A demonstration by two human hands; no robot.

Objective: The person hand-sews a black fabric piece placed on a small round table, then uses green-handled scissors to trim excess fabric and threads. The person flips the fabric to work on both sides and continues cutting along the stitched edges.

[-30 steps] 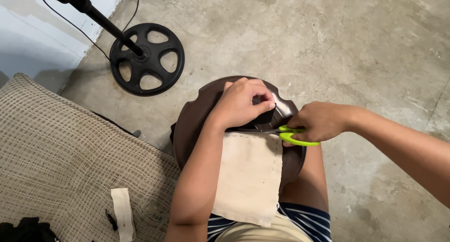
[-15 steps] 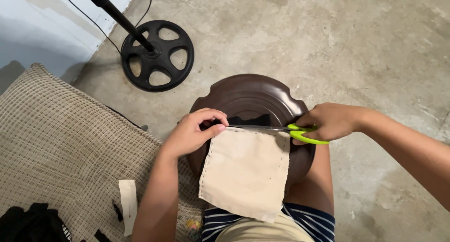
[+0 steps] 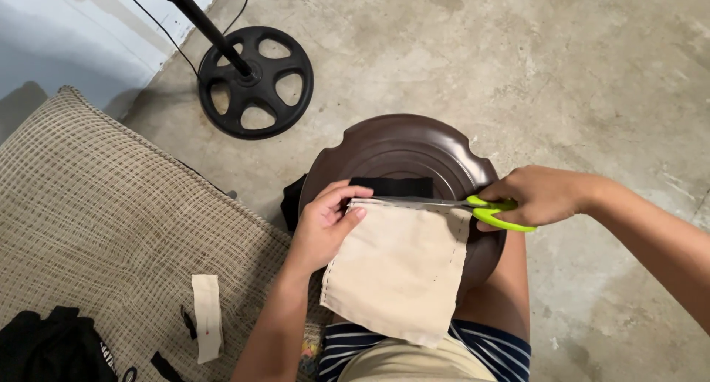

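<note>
A beige square of cloth (image 3: 399, 267) with stitched edges lies over my lap and the near rim of a round dark brown stool (image 3: 407, 145). My left hand (image 3: 325, 223) pinches the cloth's top left corner. My right hand (image 3: 543, 195) grips scissors with lime green handles (image 3: 492, 210); their long blades lie along the cloth's top edge, pointing left toward my left hand. A black piece of fabric (image 3: 392, 186) sits on the stool just beyond the blades.
A woven tan mat (image 3: 111, 219) lies at left with a small beige cloth strip (image 3: 207, 315) and dark cloth bundle (image 3: 48, 349) on it. A black stand with round spoked base (image 3: 255, 82) is on the concrete floor beyond.
My left hand slid from the stool's middle to the cloth's left corner. The scissors' blades now stretch along the whole top edge. The view shifted slightly.
</note>
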